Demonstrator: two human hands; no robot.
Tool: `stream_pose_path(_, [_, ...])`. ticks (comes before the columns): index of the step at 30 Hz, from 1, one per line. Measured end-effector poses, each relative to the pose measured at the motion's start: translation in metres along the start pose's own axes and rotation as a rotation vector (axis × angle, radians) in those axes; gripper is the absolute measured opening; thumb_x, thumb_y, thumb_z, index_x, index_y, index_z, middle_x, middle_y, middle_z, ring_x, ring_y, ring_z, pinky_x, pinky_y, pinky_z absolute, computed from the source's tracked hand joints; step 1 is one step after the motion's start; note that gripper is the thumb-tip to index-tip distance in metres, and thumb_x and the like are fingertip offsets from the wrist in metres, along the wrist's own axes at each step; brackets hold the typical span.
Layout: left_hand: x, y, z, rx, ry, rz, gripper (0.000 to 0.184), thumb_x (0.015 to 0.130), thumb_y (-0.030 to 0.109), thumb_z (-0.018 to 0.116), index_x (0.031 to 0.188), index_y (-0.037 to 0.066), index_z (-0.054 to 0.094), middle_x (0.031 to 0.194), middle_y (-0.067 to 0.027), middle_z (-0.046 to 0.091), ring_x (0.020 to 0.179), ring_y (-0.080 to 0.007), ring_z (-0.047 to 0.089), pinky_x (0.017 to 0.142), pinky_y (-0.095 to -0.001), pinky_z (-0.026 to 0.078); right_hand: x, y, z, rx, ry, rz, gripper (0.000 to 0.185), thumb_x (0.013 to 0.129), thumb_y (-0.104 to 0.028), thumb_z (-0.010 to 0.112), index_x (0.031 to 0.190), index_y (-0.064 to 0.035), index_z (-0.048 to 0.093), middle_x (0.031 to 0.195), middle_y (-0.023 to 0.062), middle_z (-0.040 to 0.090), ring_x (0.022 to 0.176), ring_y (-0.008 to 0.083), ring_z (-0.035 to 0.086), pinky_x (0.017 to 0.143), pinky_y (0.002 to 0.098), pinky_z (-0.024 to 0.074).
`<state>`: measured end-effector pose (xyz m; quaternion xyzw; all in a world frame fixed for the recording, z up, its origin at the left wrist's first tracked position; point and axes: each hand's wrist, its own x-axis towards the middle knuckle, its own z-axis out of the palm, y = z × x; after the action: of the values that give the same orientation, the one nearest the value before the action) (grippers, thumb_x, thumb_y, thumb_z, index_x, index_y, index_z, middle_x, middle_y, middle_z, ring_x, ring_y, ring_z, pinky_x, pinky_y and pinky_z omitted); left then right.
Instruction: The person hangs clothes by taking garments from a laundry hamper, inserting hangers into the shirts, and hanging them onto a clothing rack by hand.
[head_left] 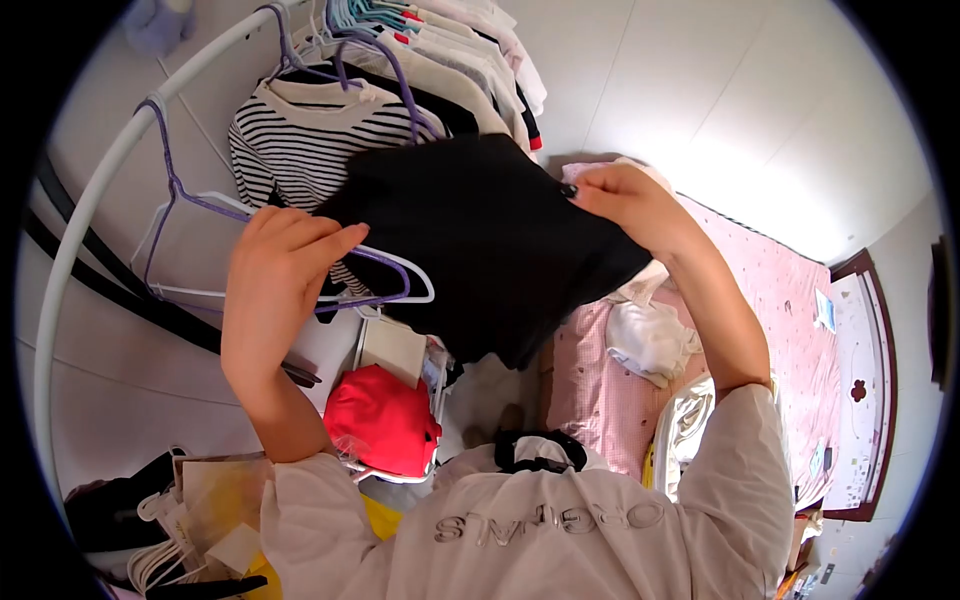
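Observation:
A plain black garment (480, 235) is stretched out in front of me. My right hand (622, 205) pinches its upper right edge between thumb and fingers. On the other side, my left hand (285, 275) is closed around a purple hanger (174, 188), whose hook rests on the white rail. A white hanger (428, 282) overlaps the purple one, its end showing past my fingers. The garment's left edge lies against my left fingertips; whether they grip the cloth too, I cannot tell. Just behind the garment hangs a black-and-white striped top (300, 125).
The curved white rail (95, 195) carries several light clothes (470, 65) at the back. Below stands a container with a red bag (380, 420). At right is a bed with a pink cover (770, 270) and a white garment (648, 340). White hangers (165, 540) lie lower left.

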<state>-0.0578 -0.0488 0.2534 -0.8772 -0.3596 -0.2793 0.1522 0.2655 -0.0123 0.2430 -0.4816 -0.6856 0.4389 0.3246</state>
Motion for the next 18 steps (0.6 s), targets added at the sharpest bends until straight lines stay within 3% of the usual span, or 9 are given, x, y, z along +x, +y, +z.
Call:
stream_pose_path(4, [0.000,0.002,0.003,0.015,0.029,-0.005,0.029,0.061,0.000,0.060,0.088,0.006,0.065,0.077,-0.0048,0.059,0.075,-0.0218,0.053,0.071,-0.0327,0.040,0.040,-0.020,0.008,0.112,-0.026,-0.046,0.021,0.084,-0.019,0.057,0.088,0.0009,0.062,0.080,0.0024,0.062,0.073,0.0072,0.056,0.066,0.0207,0.0449])
stream_pose_path(10, [0.001,0.001,0.010,0.027,0.050,-0.016,0.028,0.061,0.000,0.060,0.088,0.005,0.065,0.078,-0.0052,0.060,0.076,-0.0216,0.052,0.073,-0.0325,0.040,0.093,-0.065,0.044,0.134,0.086,-0.136,0.025,0.078,-0.023,0.061,0.089,-0.0016,0.066,0.083,0.0065,0.063,0.076,0.0134,0.057,0.070,0.0259,0.0437])
stream_pose_path(16, [-0.001,-0.001,0.013,0.008,0.033,-0.044,0.027,0.066,0.001,0.059,0.092,0.005,0.065,0.081,-0.0071,0.059,0.077,-0.0237,0.051,0.074,-0.0333,0.039,0.152,-0.074,0.080,0.050,0.123,-0.214,0.023,0.080,-0.022,0.060,0.087,-0.0010,0.066,0.084,0.0056,0.064,0.075,0.0127,0.059,0.068,0.0253,0.0453])
stream_pose_path(18, [-0.001,-0.001,0.014,0.006,0.035,-0.048,0.027,0.066,0.000,0.059,0.092,0.005,0.064,0.081,-0.0071,0.059,0.078,-0.0237,0.050,0.075,-0.0332,0.039,0.170,-0.072,0.091,-0.135,0.170,-0.276,0.025,0.078,-0.025,0.061,0.086,-0.0024,0.067,0.080,0.0068,0.064,0.074,0.0149,0.059,0.067,0.0279,0.0451])
